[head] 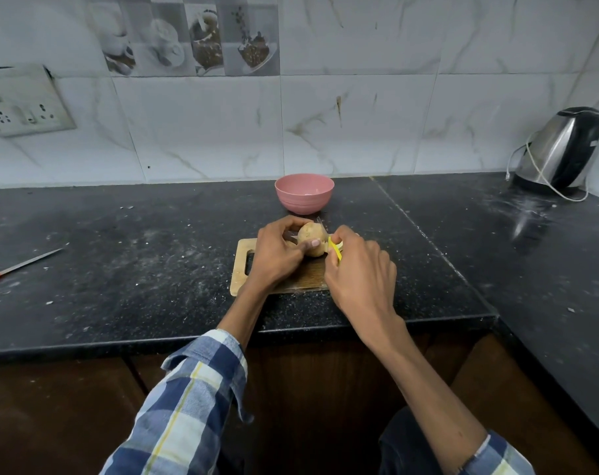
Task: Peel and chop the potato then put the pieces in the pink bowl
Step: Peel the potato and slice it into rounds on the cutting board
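Gripping the potato above the cutting board, the left hand had its fingers curled over the far side and its thumb laid across the near face. The potato sat just off the board's far edge, near the middle of the counter, and its skin looked still on over the part in view. The right hand came in from four o'clock of the potato, its fingers closed round a yellow peeler (only a short strip of the handle showed between the fingers). The peeler's head met the potato's right side, and a thin metal tip stuck out past the potato toward twelve o'clock.

The pink bowl stood upright on the counter at twelve o'clock from the potato, near it but apart, close to the tiled wall. I could not make out anything inside it beyond a pale glint.

A knife with a red handle lay flat on the counter well apart at nine o'clock, blade pointing toward the board. A steel kettle stood in the corner at two o'clock, its white cord trailing on the counter. A switch panel sat on the wall at ten o'clock. Both forearms wore rolled checked sleeves.
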A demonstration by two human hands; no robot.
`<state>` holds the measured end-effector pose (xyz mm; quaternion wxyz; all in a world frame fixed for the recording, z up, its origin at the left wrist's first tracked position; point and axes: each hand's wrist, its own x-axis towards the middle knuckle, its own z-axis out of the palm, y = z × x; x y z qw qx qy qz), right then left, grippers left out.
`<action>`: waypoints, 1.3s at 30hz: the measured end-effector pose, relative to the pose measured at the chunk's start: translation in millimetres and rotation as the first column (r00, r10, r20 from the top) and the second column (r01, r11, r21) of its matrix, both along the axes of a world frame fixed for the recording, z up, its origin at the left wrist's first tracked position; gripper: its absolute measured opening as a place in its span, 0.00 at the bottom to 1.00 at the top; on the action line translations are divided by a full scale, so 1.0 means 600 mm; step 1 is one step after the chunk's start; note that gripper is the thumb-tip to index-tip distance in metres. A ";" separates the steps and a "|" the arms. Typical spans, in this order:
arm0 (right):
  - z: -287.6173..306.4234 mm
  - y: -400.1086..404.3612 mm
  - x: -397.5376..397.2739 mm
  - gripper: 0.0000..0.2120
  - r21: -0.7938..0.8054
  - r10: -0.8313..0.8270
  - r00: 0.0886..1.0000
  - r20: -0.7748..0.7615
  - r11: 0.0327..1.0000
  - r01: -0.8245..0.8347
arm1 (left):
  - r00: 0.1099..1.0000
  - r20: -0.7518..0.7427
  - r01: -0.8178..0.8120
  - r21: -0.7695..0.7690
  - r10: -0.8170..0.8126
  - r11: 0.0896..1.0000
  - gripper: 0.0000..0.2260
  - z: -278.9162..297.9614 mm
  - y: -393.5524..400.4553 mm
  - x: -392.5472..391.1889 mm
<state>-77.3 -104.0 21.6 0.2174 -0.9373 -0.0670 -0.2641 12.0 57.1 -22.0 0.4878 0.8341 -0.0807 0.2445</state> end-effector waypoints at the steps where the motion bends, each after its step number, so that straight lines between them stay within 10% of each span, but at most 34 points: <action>1: 0.001 0.001 0.003 0.09 0.004 -0.004 1.000 0.001 1.000 0.004 | 1.000 0.003 0.007 -0.003 -0.007 1.000 0.15 0.000 0.000 0.000; 39: -0.031 0.004 -0.002 0.13 0.002 -0.002 0.999 -0.040 1.000 0.002 | 1.000 -0.024 -0.012 -0.027 0.012 1.000 0.15 0.001 -0.001 -0.004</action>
